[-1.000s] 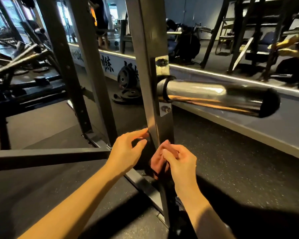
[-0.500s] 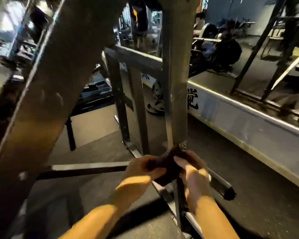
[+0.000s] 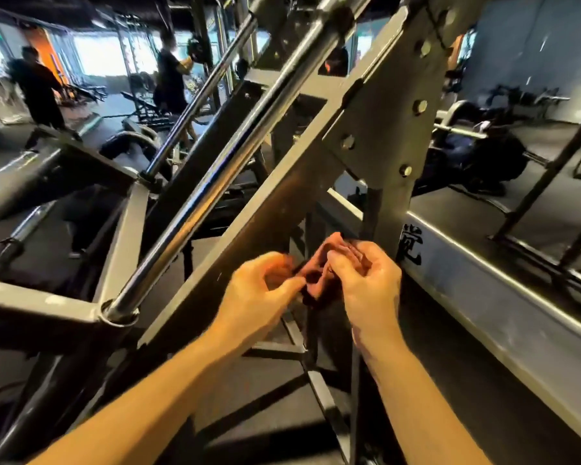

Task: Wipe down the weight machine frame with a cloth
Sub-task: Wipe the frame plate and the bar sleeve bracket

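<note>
1. Two hands are on one cloth (image 3: 319, 273), a reddish-brown rag bunched up between them, right in front of the dark frame (image 3: 275, 209) of the weight machine.
2. Left hand (image 3: 259, 290) has its fingers curled, thumb and fingertips pinching the left edge of the rag. Bit blurry, so I can't say how much fabric it's got.
3. Right hand (image 3: 366, 283) is curled over the rag's top and right side, fingers folded down on the wad. Most of the cloth sits under those fingers, with a dark end hanging below.
4. Just behind the right hand's knuckles there's an upright post (image 3: 379, 209) of the frame. Whether the rag actually touches it, I can't tell.
5. Up and to the left of the left hand, a wide slanted beam of the frame runs diagonally, and a shiny chrome bar (image 3: 215, 182) lies alongside it, ending in a collar well left of that hand.
6. Right of the right hand there's a low grey wall (image 3: 503, 297) with a black character printed on it.
7. Below both forearms it's black rubber floor (image 3: 450, 380) and the frame's base rails.
</note>
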`<state>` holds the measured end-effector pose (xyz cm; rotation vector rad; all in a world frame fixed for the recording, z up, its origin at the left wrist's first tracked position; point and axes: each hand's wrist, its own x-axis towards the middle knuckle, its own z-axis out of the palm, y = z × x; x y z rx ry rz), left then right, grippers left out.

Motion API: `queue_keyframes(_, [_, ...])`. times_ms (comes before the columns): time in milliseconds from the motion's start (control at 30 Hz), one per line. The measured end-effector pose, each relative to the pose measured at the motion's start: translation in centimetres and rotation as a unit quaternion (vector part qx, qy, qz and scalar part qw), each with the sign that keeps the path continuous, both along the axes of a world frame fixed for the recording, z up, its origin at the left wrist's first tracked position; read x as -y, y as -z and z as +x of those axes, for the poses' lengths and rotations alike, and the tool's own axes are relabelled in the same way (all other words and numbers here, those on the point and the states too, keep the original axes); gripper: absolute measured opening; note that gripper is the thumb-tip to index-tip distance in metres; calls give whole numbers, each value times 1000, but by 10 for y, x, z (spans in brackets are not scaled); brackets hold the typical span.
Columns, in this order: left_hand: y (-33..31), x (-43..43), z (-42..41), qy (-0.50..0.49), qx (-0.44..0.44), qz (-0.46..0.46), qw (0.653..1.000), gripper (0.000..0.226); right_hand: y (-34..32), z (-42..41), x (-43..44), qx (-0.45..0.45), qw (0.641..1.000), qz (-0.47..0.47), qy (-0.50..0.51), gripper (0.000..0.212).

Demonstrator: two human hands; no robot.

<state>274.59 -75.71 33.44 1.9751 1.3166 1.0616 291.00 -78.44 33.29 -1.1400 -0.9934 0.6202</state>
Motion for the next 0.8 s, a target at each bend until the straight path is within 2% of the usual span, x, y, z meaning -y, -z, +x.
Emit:
queue_keyframes(67, [-16, -7, -10, -77, -19, 95, 992, 38, -33, 6, -24, 40, 997, 53, 35, 2])
queue_keyframes(167, [-38, -20, -24, -161, -86, 246, 952, 44, -70, 16, -60, 153, 975, 94, 132, 19])
queue_keyframes(267, [-31, -28, -31, -196, -166, 267, 929, 49, -69, 6, -83, 170, 968, 88, 164, 29])
queue_keyframes(367, [-17, -32, -35, -225, -199, 295, 907, 31, -29, -28, -86, 208, 957, 119, 161, 28])
queue_keyframes(433, [-12, -33, -38, -247, -213, 342, 881, 14, 0, -53, -76, 293, 945, 117, 91, 30])
queue_keyframes(500, [-12, -37, -41, -256, -230, 372, 862, 10, 9, -48, -76, 367, 919, 134, 52, 32])
queue_keyframes(567, [-12, -42, -43, -256, -246, 392, 849, 12, -10, -24, -87, 338, 928, 137, 74, 32])
queue_keyframes(700, [-7, -49, -41, -243, -252, 419, 838, 11, -38, 8, -104, 211, 951, 126, 187, 29])
queue_keyframes(767, [-4, -51, -42, -236, -245, 425, 839, 8, -17, -11, -103, 234, 950, 127, 163, 24])
queue_keyframes(800, [-4, -52, -42, -233, -240, 426, 841, 7, 1, -25, -98, 285, 942, 127, 122, 23])
